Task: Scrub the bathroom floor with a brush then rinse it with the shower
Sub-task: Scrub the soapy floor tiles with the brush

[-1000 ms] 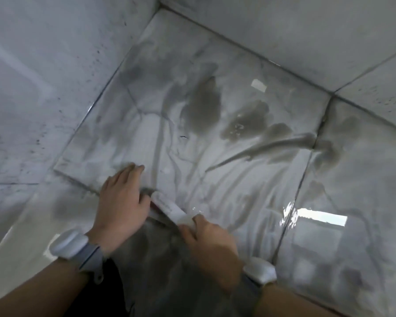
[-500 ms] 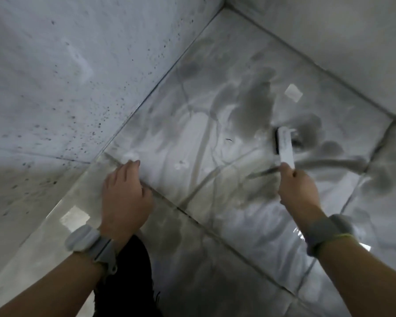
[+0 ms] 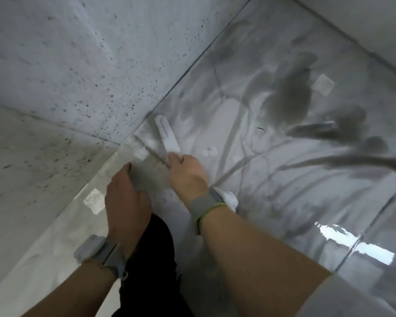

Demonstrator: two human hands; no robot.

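Note:
A white scrubbing brush (image 3: 166, 133) lies pressed on the wet marble floor (image 3: 284, 184), close to the foot of the left wall. My right hand (image 3: 187, 172) grips its near end, with the brush pointing away from me toward the wall. My left hand (image 3: 126, 200) rests on the floor just left of my right hand, fingers down on the tile; the fingertips are blurred. Both wrists wear grey bands.
A speckled grey wall (image 3: 82, 65) rises on the left and meets the floor along a diagonal seam. A second wall (image 3: 364, 21) closes the far right corner. Dark smears (image 3: 288, 99) cover the far floor. My dark-clothed knee (image 3: 151, 259) sits between my arms.
My right hand swept the brush from the far right dark patches back to the left, beside the wall and my left hand. My left hand stayed on the floor.

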